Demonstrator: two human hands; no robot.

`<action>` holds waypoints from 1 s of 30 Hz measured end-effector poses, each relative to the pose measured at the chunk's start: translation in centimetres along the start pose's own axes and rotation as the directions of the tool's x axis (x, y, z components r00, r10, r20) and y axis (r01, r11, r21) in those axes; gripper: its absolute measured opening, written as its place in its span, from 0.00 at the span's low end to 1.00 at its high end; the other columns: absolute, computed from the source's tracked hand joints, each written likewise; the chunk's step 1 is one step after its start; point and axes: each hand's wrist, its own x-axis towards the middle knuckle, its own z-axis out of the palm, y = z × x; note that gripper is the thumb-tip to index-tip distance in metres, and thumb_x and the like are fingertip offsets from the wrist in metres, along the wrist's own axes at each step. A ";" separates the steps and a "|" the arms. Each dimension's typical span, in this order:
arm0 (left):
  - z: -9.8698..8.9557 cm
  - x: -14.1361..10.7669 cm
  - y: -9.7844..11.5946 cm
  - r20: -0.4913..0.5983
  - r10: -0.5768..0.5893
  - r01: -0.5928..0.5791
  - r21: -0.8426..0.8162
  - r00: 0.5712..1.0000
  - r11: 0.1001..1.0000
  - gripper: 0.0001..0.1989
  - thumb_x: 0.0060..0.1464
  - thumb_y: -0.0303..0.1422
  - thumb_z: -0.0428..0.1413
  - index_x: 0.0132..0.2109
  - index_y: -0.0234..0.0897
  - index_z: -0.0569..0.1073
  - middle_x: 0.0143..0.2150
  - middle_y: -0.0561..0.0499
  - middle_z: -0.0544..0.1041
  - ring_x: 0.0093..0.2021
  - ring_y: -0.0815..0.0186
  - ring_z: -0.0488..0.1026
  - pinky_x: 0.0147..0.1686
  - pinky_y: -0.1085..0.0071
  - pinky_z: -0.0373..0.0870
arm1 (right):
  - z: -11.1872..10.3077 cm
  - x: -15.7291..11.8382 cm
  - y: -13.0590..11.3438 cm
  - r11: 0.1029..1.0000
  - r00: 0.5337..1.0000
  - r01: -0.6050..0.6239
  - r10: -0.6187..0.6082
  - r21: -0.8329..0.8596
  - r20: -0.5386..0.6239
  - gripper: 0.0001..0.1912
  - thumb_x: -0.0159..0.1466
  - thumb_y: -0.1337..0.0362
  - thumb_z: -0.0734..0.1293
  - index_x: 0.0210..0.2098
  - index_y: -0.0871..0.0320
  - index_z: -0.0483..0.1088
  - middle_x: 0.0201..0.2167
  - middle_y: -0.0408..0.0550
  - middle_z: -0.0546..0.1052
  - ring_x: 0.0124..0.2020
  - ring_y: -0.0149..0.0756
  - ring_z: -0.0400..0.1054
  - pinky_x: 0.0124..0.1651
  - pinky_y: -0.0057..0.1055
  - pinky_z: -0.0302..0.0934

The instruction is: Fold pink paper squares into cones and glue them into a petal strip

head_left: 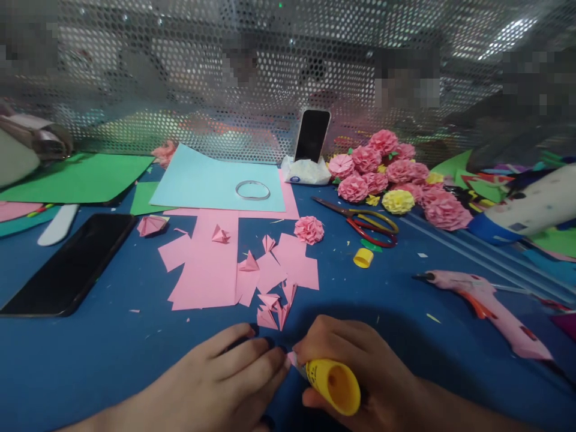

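Observation:
My right hand is closed around a yellow glue stick, whose tip points down and left against a small pink paper piece. My left hand lies on the blue table with its fingers pressed close together, their tips at that piece; most of the paper is hidden. Just beyond the hands are small folded pink pieces and cut pink sheets. A pink paper flower and a yellow cap sit farther back.
Scissors lie behind the cap. On the right is a pink glue gun; on the left, a black phone. Paper flowers, a propped phone and a light blue sheet stand before a perforated metal screen.

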 end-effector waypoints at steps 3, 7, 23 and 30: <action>0.3 -0.3 0.0 -0.010 0.013 -0.013 0.022 1.000 1.000 0.19 0.69 0.44 0.49 0.55 0.36 0.74 0.51 0.58 0.79 0.49 0.69 0.73 0.66 0.72 0.52 | 0.0 0.0 -0.1 0.999 1.000 0.012 -0.012 -0.035 0.001 0.06 0.72 0.62 0.62 0.47 0.57 0.65 0.33 0.45 0.74 0.33 0.33 0.66 0.36 0.30 0.60; 0.5 -0.5 0.0 0.029 0.026 -0.026 0.015 0.999 1.000 0.21 0.68 0.45 0.50 0.56 0.35 0.73 0.52 0.56 0.79 0.52 0.67 0.71 0.63 0.71 0.56 | 0.1 0.2 -0.1 1.000 1.000 0.005 -0.005 -0.026 -0.007 0.06 0.71 0.62 0.63 0.46 0.56 0.65 0.34 0.46 0.75 0.33 0.35 0.67 0.36 0.30 0.60; 0.6 -0.5 0.1 0.035 0.022 -0.022 0.006 0.999 1.000 0.19 0.68 0.43 0.51 0.57 0.34 0.72 0.53 0.53 0.77 0.52 0.66 0.71 0.64 0.69 0.54 | -0.2 0.5 -0.6 0.997 1.000 0.024 -0.023 -0.079 0.018 0.04 0.69 0.66 0.64 0.44 0.57 0.64 0.32 0.45 0.74 0.33 0.34 0.67 0.37 0.29 0.61; 0.4 -0.3 0.0 0.025 0.027 -0.027 0.003 0.999 1.000 0.19 0.67 0.43 0.52 0.57 0.35 0.72 0.52 0.55 0.78 0.51 0.66 0.72 0.64 0.69 0.54 | 0.1 0.4 -0.3 0.999 1.000 0.016 -0.017 -0.030 -0.007 0.05 0.70 0.63 0.63 0.45 0.55 0.65 0.34 0.46 0.76 0.34 0.35 0.70 0.38 0.30 0.63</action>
